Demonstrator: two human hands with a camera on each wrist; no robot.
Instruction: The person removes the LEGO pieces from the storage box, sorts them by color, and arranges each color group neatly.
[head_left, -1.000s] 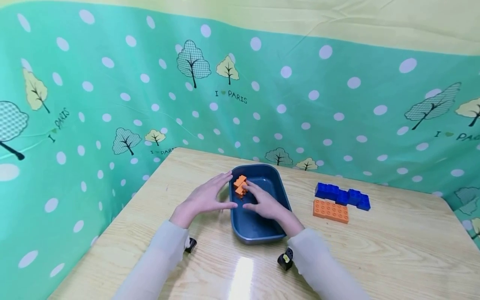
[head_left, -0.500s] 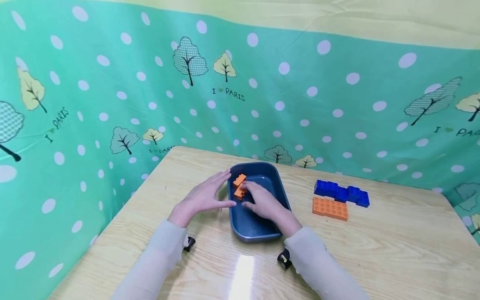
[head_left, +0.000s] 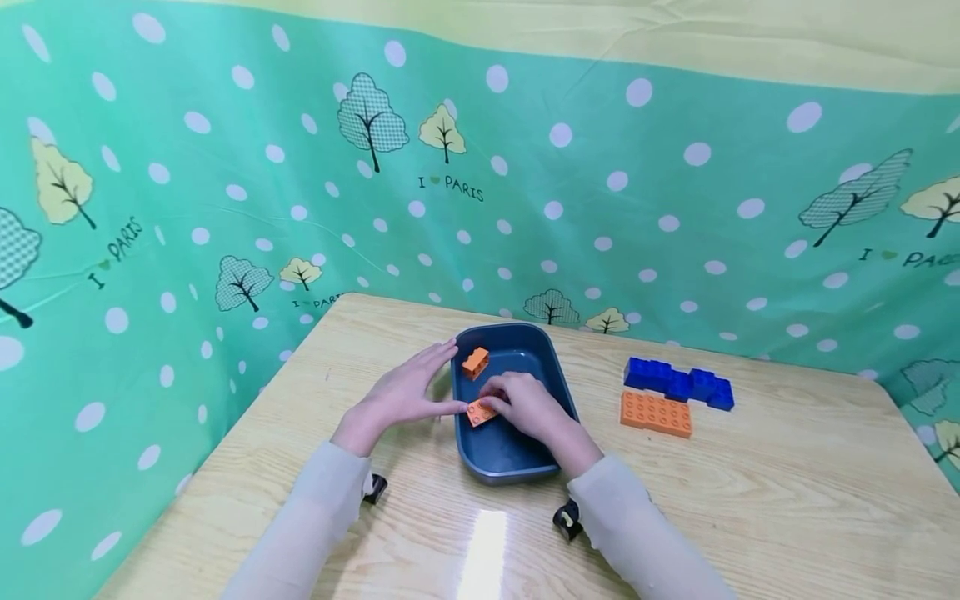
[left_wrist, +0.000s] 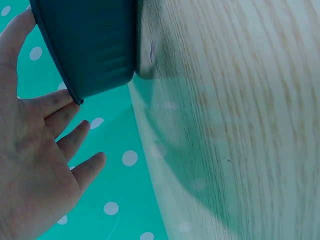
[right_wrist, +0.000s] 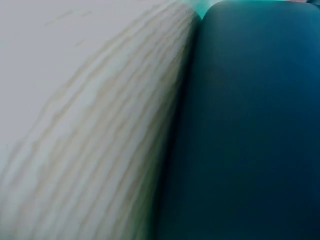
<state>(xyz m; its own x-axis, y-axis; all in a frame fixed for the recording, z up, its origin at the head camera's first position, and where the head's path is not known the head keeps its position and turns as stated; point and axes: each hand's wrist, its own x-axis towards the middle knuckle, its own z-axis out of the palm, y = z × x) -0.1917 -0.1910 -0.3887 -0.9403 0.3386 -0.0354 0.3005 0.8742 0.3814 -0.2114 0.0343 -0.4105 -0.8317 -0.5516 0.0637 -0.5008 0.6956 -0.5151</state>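
Observation:
A dark blue rectangular box (head_left: 517, 454) stands on the table. My left hand (head_left: 401, 390) is spread along its left side. In the left wrist view, the extended fingers of that hand (left_wrist: 37, 145) touch the rim of the box (left_wrist: 87, 45). Inside the box my right hand (head_left: 528, 407) pinches an orange toy brick (head_left: 477, 414) with studs on top, partly covered by the fingers. A second orange toy brick (head_left: 476, 363) lies near the far left corner of the box. The right wrist view is filled mostly by the box's outer wall (right_wrist: 250, 125); the right hand is out of sight there.
To the right of the box, a row of joined blue bricks (head_left: 678, 383) sits behind a long orange brick (head_left: 656, 414) on the wooden table (head_left: 780, 492). A green dotted cloth (head_left: 420, 250) hangs behind and left of the table.
My right hand has picked out one orange brick and drawn it nearer along the box, away from the other orange brick. The left hand stays at the box's rim.

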